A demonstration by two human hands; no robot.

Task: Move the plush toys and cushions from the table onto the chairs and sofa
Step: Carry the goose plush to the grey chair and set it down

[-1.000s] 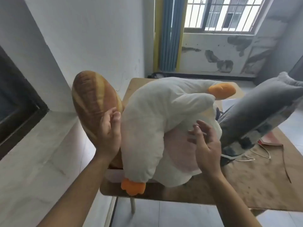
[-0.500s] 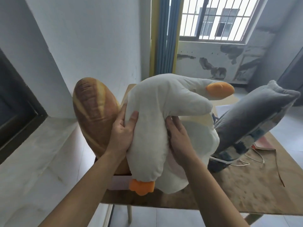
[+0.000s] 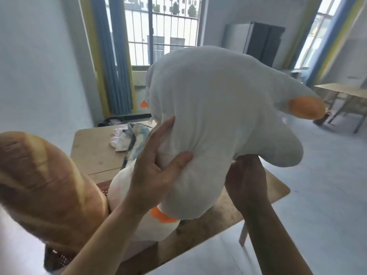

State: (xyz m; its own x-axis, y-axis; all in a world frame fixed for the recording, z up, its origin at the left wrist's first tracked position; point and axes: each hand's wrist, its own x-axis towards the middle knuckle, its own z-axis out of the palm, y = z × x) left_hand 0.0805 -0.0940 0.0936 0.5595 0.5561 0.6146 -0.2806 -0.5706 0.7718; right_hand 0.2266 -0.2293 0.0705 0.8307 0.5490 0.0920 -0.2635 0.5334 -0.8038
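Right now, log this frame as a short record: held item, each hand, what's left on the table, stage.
held item: white goose plush, lifted clear of the table
left hand: grip on the plush's near side
right hand: under the plush, supporting it
left on table: bread-shaped cushion, second white plush, patterned fabric item
stage: plush picked up, not yet placed

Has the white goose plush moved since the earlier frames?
Yes. The white goose plush is lifted up off the table, gripped by left hand and right hand.

Both hands (image 3: 156,171) hold the white goose plush (image 3: 218,120) above the table (image 3: 93,151).
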